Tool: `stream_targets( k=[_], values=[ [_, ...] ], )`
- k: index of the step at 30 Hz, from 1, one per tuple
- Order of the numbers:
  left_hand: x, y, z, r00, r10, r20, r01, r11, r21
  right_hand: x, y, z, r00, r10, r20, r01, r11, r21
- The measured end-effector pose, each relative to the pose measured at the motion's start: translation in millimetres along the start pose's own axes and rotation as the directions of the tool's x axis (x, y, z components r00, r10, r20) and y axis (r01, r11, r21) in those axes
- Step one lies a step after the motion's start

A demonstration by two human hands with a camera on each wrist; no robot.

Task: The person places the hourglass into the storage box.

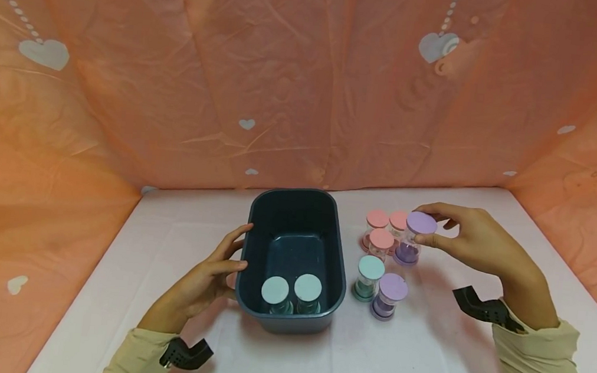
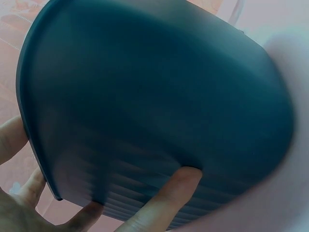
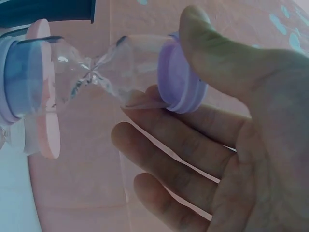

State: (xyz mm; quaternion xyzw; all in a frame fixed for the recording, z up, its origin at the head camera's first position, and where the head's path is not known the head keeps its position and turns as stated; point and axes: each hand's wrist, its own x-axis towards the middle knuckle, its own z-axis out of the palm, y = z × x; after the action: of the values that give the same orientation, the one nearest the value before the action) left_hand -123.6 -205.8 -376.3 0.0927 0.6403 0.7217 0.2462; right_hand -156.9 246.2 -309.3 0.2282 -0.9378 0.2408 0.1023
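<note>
My right hand (image 1: 477, 238) pinches a purple-capped sand timer (image 1: 411, 244) by its top cap, thumb on one side and fingers on the other. In the right wrist view, the clear narrow waist of this sand timer (image 3: 91, 70) shows, with purple sand at the far end. My left hand (image 1: 199, 284) rests its spread fingers against the left side of a dark blue bin (image 1: 286, 322). Up close, its fingertips (image 2: 186, 181) touch the bin's outer wall (image 2: 145, 87). Two mint-capped sand timers (image 1: 275, 291) stand inside the bin's near end.
Three pink-capped sand timers (image 1: 381, 239) stand right of the bin, beside the held one. Nearer the front are a mint-capped sand timer (image 1: 371, 268) and another purple-capped one (image 1: 393, 288). Orange cloth (image 1: 306, 92) hangs behind the white table (image 1: 368, 364).
</note>
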Motion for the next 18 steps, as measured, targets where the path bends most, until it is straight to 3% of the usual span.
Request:
stream_targets(
  k=[5,12,18],
  values=[
    [0.1,0.0,0.1,1.0,-0.001,-0.005,0.0,1.0,-0.003,-1.0,-5.7,-1.6,0.999,0.034,-0.025,-0.034,0.999,0.029],
    [0.2,0.5,0.2,1.0,-0.004,-0.013,0.004,1.0,0.011,-1.2,-10.4,-1.2,1.0,-0.018,-0.021,0.018,1.0,0.011],
    [-0.2,0.3,0.1,1.0,-0.008,-0.006,0.008,1.0,0.008,-1.4,-14.1,-1.2,0.999,-0.017,-0.028,0.017,1.0,0.002]
  ],
)
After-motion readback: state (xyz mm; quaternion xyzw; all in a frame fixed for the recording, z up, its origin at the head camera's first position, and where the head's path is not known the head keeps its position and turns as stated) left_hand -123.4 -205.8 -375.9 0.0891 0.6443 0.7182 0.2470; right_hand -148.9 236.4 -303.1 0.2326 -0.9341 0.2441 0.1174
